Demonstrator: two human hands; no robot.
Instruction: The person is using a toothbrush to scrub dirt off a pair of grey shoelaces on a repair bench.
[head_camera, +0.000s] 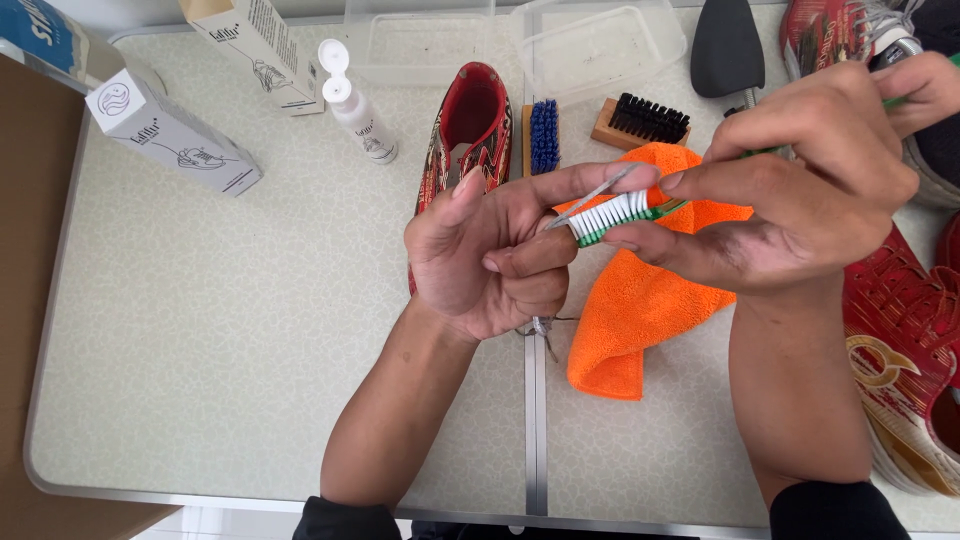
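The left hand (490, 250) pinches a thin, limp grey shoelace (590, 195) taut while the right hand (790, 190) grips a light, stiff-bristled green brush (615, 215) by its handle.

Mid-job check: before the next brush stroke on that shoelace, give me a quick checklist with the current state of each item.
1. Shoelace held taut over the left hand: ok, it runs across the index finger.
2. Brush gripped in the right hand: ok, thumb and fingers pinch it.
3. White bristles meeting the lace: ok, they touch at the fingertip.
4. Lace wet or soaped: cannot tell.
5. Orange cloth under the work: ok, lying on the table.
6. White bottle within reach: ok, but its flip cap is open.
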